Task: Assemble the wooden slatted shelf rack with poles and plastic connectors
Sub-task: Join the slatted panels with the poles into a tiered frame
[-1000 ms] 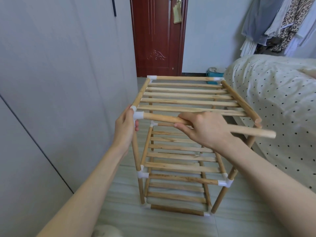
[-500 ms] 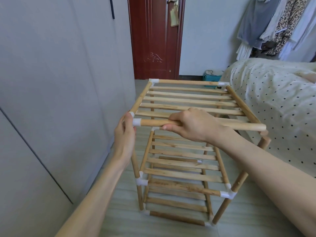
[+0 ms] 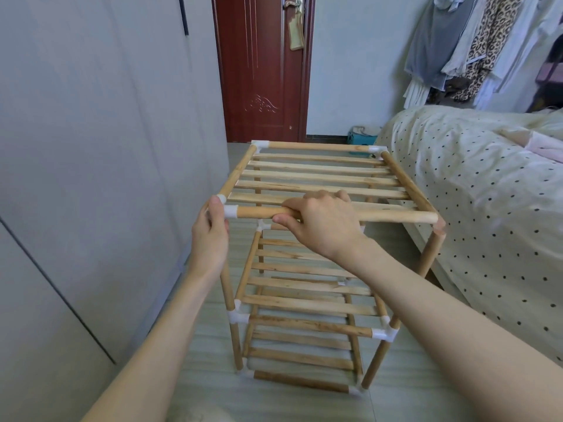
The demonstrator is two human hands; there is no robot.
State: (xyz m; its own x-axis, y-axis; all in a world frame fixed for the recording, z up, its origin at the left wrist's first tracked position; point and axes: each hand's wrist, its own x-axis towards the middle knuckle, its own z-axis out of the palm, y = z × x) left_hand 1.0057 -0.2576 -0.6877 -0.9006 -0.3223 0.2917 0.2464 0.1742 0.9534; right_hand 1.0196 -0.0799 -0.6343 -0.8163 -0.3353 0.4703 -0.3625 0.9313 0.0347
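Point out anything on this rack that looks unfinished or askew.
The front top pole ends bare at the near right corner: no white connector shows there, unlike the near left corner. The right hand holds that pole.

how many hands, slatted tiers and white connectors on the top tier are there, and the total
hands: 2, left hand gripping the front-left post, right hand gripping the front pole
slatted tiers: 3, top tier, middle tier, bottom tier
white connectors on top tier: 3, back-left connector, back-right connector, front-left connector
total: 8
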